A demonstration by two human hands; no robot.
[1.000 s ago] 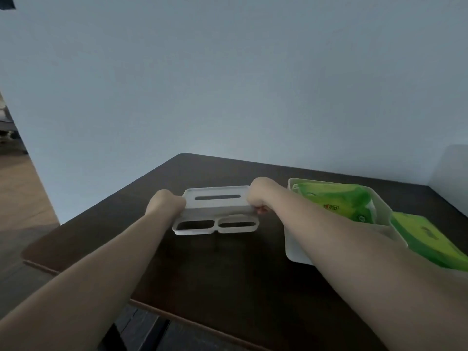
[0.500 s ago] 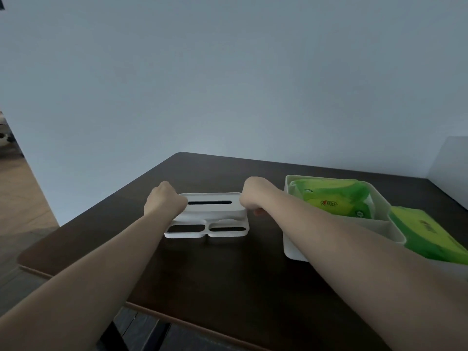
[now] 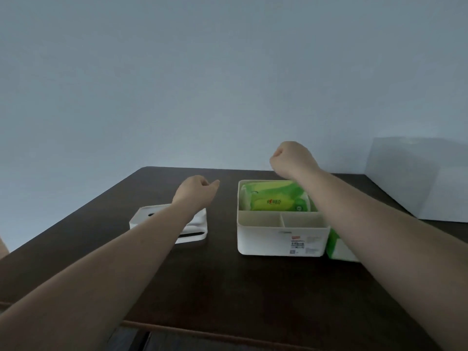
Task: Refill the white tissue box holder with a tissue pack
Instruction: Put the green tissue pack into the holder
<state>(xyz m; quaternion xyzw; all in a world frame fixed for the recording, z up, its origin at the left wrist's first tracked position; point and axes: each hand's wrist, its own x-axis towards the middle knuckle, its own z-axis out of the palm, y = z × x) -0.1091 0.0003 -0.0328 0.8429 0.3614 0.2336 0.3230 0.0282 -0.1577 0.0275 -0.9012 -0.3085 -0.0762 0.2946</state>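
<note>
**Both hands raised, holder open, pack inside**

Nearest, rounded front edge of the dark surface [image 3: 253, 300], with a broad bare stretch behind it. Left on that stretch, a flat white lid [image 3: 195, 229] with cut-outs, half hidden under the left forearm. Right of it, across a clear gap, the white holder [image 3: 281, 243], lidless: two empty small compartments in front, one long compartment behind, with a green tissue pack [image 3: 274, 198] lying in that rear one. Touching or just beside the holder's right wall, a second green pack [image 3: 338, 249], mostly covered by the right forearm. Above the gap between lid and holder, left hand [image 3: 196, 190], loosely curled, grip narrow, holding nothing visible. Farther back and higher, over the holder's rear rim, right hand [image 3: 291, 158], closed into a fist, nothing visible in it. Beyond, the surface's far edge against a plain wall [image 3: 202, 84]; pale panel [image 3: 417, 178] at the right rear corner.
</note>
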